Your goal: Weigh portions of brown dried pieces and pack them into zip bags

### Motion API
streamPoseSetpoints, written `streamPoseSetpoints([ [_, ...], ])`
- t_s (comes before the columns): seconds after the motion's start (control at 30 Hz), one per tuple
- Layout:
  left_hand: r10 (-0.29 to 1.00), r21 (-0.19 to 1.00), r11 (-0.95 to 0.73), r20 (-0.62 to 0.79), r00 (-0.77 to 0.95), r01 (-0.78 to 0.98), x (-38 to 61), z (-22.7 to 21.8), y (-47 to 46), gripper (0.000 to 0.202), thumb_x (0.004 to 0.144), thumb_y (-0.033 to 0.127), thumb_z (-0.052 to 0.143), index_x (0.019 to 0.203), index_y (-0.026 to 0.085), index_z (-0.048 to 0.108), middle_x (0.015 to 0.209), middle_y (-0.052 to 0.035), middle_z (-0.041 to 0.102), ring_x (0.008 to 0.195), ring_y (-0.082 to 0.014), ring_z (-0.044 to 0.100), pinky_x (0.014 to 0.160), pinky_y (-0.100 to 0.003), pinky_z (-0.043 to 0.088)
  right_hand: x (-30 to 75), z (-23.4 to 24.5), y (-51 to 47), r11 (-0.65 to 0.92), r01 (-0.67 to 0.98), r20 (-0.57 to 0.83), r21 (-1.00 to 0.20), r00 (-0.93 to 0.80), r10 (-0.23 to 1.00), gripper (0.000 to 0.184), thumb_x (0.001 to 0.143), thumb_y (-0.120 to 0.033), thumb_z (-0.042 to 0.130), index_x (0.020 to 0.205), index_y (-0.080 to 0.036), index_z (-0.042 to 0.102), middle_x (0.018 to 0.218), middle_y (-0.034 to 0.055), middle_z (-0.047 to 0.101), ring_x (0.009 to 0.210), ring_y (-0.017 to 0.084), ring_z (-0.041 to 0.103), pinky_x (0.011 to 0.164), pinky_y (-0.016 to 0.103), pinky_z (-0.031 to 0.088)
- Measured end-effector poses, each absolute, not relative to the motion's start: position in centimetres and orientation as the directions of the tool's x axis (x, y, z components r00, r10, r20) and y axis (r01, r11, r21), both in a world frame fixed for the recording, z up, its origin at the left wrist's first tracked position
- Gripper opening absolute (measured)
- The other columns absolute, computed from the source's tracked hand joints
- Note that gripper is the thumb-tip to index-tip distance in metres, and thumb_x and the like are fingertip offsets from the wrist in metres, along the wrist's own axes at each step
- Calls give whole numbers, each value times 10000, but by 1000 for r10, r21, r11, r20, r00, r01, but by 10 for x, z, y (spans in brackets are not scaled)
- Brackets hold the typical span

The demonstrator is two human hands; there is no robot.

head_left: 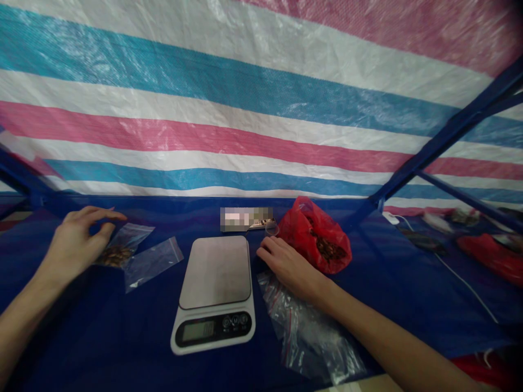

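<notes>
My left hand (84, 237) is at the left with thumb and fingers apart, holding nothing. Just beside it lies a small clear zip bag with brown nuts or seeds (115, 256); the hand covers part of it. A second, flat zip bag (153, 263) overlaps its edge. My right hand (286, 264) rests palm down, fingers loosely extended, between the kitchen scale (216, 272) and a red plastic bag (316, 234). Brown pieces show in the red bag's opening. Beneath my right wrist spreads a pile of clear zip bags (310, 337). Nothing shows on the scale's plate.
Behind the scale lie a blurred-out packet (245, 219) and a small clear round item (272, 227). Blue metal posts (408, 169) and a striped tarp (245, 92) bound the blue table. A white cable (466, 288) and another red bag (490, 253) are at right.
</notes>
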State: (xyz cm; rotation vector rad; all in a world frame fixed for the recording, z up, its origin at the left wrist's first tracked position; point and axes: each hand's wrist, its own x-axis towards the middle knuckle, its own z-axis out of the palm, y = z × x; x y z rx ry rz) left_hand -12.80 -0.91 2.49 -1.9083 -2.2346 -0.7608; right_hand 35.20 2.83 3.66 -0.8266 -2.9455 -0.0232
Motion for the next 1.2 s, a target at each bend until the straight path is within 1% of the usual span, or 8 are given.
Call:
streamPoseSetpoints([
  [0.13,890,307,80,406,-206,948,-127,25,-10,459,866,410,415,1000,140,761,1136,-185,721,1089,-365,657,1067,-560,486,353,34,29,866,499,133,-26,-857,498,197,984,-8,516,1082,-142,623,1121,114,629,996,248,566,921,389,519],
  [0.23,882,308,82,420,-212,948,-128,25,-11,448,865,409,407,988,163,761,1128,-170,728,1076,-362,666,1048,-559,501,358,30,36,862,497,270,-97,-821,503,197,1001,-36,530,1120,-154,635,1116,108,642,994,245,572,907,386,525],
  [0.37,878,300,81,430,-210,950,-130,24,-11,433,871,414,406,992,190,757,1135,-148,729,1088,-357,668,1046,-554,507,368,30,52,817,527,493,-234,-660,567,177,1042,-102,518,1110,-180,662,1091,101,664,993,239,608,899,385,534],
  [0.53,875,298,64,442,-197,952,-132,21,-10,439,873,419,412,991,182,762,1132,-154,723,1069,-353,669,1043,-556,507,370,32,65,786,518,621,-338,-504,600,218,1063,-139,496,1093,-196,705,1029,91,685,956,226,649,875,368,555],
  [0.87,875,275,29,458,-158,961,-135,16,-8,430,878,402,414,979,180,768,1090,-147,727,1045,-341,663,1032,-549,503,366,27,70,774,529,585,-347,-523,620,195,1013,-106,569,1037,-171,751,1016,97,731,908,223,693,837,341,581],
  [1.03,869,289,16,470,-157,957,-134,14,-7,417,884,412,425,970,188,766,1081,-137,740,1080,-341,663,1050,-536,496,366,27,69,796,498,595,-344,-540,596,236,1009,-74,551,1030,-182,760,1061,96,758,961,217,708,881,337,573],
  [1.1,861,291,20,481,-165,956,-134,15,-7,423,886,407,420,966,182,769,1087,-146,739,1088,-352,661,1045,-546,497,366,28,68,796,518,587,-312,-554,591,202,1014,-107,580,1069,-185,758,1051,93,766,955,224,697,879,354,561],
  [1.2,862,294,16,481,-162,956,-134,15,-8,429,877,390,414,964,174,774,1081,-156,733,1058,-353,668,1037,-556,501,366,28,67,793,574,543,-206,-607,580,146,1001,-176,653,1105,-176,755,990,90,771,907,241,663,829,379,527],
])
